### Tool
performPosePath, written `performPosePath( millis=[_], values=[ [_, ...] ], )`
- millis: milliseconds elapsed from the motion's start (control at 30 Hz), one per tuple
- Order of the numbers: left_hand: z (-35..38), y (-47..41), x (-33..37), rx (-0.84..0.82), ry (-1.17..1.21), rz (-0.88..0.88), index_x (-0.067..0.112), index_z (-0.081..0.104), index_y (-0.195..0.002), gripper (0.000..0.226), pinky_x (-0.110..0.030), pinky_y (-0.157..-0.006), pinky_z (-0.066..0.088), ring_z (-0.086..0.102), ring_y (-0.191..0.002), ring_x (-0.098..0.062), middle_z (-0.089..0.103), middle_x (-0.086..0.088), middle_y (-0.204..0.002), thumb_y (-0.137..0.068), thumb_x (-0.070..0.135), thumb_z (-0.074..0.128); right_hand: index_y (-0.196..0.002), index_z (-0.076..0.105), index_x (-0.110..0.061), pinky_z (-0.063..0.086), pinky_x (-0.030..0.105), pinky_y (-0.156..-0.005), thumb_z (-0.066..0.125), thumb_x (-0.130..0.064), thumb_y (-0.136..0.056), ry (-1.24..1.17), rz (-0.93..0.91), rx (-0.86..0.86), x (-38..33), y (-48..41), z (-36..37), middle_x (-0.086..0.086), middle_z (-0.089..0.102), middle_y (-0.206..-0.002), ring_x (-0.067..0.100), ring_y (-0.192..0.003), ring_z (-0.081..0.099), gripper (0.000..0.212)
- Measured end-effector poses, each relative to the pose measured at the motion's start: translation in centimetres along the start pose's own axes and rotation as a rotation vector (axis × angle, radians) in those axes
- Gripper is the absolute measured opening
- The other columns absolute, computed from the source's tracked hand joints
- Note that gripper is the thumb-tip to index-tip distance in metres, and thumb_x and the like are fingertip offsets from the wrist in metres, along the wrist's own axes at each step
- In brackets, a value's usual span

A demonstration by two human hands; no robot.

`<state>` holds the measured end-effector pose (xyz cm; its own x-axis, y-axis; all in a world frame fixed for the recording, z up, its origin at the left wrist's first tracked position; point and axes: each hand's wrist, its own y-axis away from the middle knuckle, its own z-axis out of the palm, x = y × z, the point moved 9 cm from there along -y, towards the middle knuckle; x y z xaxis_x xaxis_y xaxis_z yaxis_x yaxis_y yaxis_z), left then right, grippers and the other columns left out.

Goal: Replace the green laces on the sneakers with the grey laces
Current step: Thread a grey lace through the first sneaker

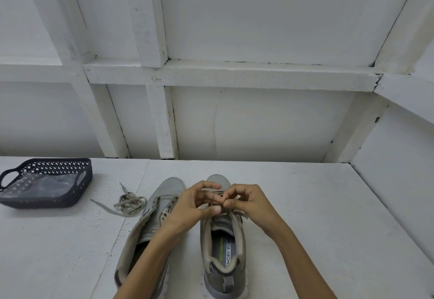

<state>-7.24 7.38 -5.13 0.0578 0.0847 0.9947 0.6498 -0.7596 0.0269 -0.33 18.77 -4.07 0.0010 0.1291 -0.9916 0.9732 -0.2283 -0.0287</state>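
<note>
Two grey sneakers stand side by side on the white table, toes pointing away from me. The left sneaker (150, 223) has empty eyelets and no lace. Over the tongue of the right sneaker (223, 240) both my hands meet. My left hand (195, 204) and my right hand (244, 201) have curled fingers and pinch the grey lace (243, 215) threaded through this shoe. A loose grey lace (129, 203) lies bundled on the table left of the sneakers. No green lace shows.
A dark perforated plastic basket (14, 201) with a clear plastic bag inside sits at the far left of the table. A white panelled wall (258, 122) rises right behind the table, and another closes off the right side.
</note>
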Motion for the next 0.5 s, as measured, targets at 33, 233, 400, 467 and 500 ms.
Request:
performPosePath(
  millis=[33, 233, 400, 467, 500],
  values=[
    [-0.1, 0.1, -0.1, 0.021, -0.010, 0.013, 0.010, 0.059, -0.115, 0.044, -0.022, -0.078, 0.053, 0.070, -0.090, -0.016, 0.074, -0.005, -0.090, -0.077, -0.009, 0.072, -0.080, 0.074, -0.015, 0.055, 0.029, -0.075, 0.070, 0.000, -0.083, 0.026, -0.001, -0.001, -0.1, 0.1, 0.0, 0.003, 0.069, -0.080, 0.014, -0.078, 0.064, 0.015],
    [-0.3, 0.5, 0.4, 0.076, -0.046, 0.110, 0.015, 0.063, -0.112, 0.038, -0.026, -0.088, 0.053, 0.067, -0.102, -0.016, 0.070, -0.004, -0.105, -0.074, 0.009, 0.065, -0.098, 0.074, -0.021, 0.049, 0.019, -0.077, 0.072, -0.010, -0.083, 0.366, -0.002, -0.036, -1.2, 0.8, 0.4, -0.005, 0.069, -0.082, 0.003, -0.079, 0.061, 0.019],
    [0.0, 0.6, 0.2, 0.056, -0.135, 0.112, 0.019, 0.065, -0.104, 0.037, -0.022, -0.086, 0.052, 0.067, -0.096, -0.009, 0.072, 0.002, -0.095, -0.069, 0.008, 0.062, -0.104, 0.073, -0.028, 0.048, 0.035, -0.079, 0.069, -0.022, -0.084, 0.856, -0.030, -0.088, -2.1, 0.9, 1.5, -0.007, 0.063, -0.091, 0.012, -0.086, 0.054, 0.022],
    [-0.1, 0.7, 0.0, 0.071, -0.120, 0.110, 0.018, 0.066, -0.102, 0.036, -0.024, -0.083, 0.054, 0.068, -0.094, -0.010, 0.072, 0.000, -0.091, -0.069, 0.006, 0.060, -0.106, 0.073, -0.027, 0.045, 0.031, -0.077, 0.067, -0.021, -0.085, 0.915, -0.036, -0.098, -2.4, 0.9, 1.9, -0.009, 0.059, -0.092, 0.011, -0.088, 0.051, 0.022],
    [-0.2, 0.7, 0.1, 0.082, -0.113, 0.111, 0.018, 0.066, -0.101, 0.035, -0.024, -0.082, 0.054, 0.068, -0.093, -0.011, 0.071, -0.001, -0.091, -0.068, 0.007, 0.060, -0.108, 0.073, -0.026, 0.043, 0.030, -0.076, 0.065, -0.021, -0.087, 0.943, -0.040, -0.095, -2.4, 0.9, 2.1, -0.010, 0.056, -0.092, 0.012, -0.090, 0.051, 0.023]
  ],
)
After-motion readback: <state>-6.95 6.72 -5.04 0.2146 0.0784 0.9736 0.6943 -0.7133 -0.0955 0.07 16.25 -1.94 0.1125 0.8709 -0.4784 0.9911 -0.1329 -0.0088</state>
